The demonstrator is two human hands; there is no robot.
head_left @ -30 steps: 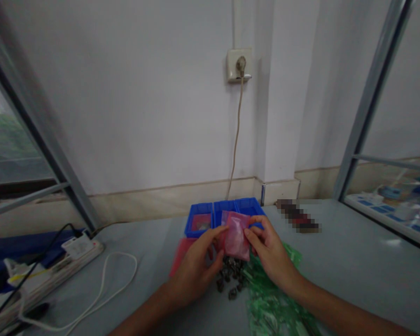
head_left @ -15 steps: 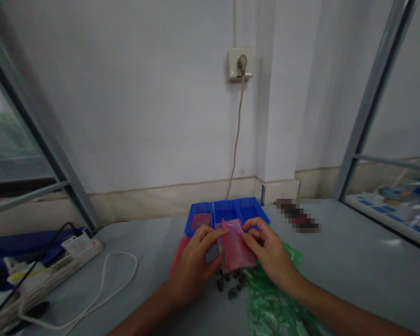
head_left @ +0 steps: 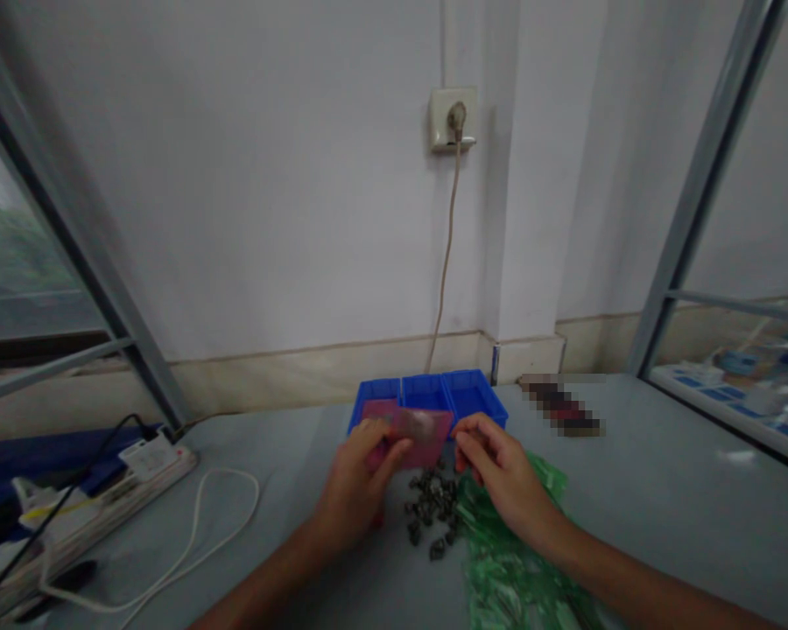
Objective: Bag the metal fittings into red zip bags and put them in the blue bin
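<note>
My left hand (head_left: 355, 486) pinches a small pink plastic bag (head_left: 415, 430) and holds it sideways above the table, just in front of the blue bins (head_left: 430, 395). My right hand (head_left: 503, 468) hovers beside the bag's right edge with its fingers curled together; I cannot make out anything in them. A heap of small dark metal parts (head_left: 432, 512) lies on the table between the two hands. More pink bags lie mostly hidden under my left hand.
A pile of green plastic bags (head_left: 512, 560) lies under my right wrist. A power strip (head_left: 148, 459) with a white cable (head_left: 210, 525) sits at the left. A cord (head_left: 443, 262) hangs from a wall socket (head_left: 452, 118). Metal frame posts stand on both sides.
The pink bag has turned from upright to lying sideways and moved left toward the bins. My right hand has let go of it; only my left hand still holds it.
</note>
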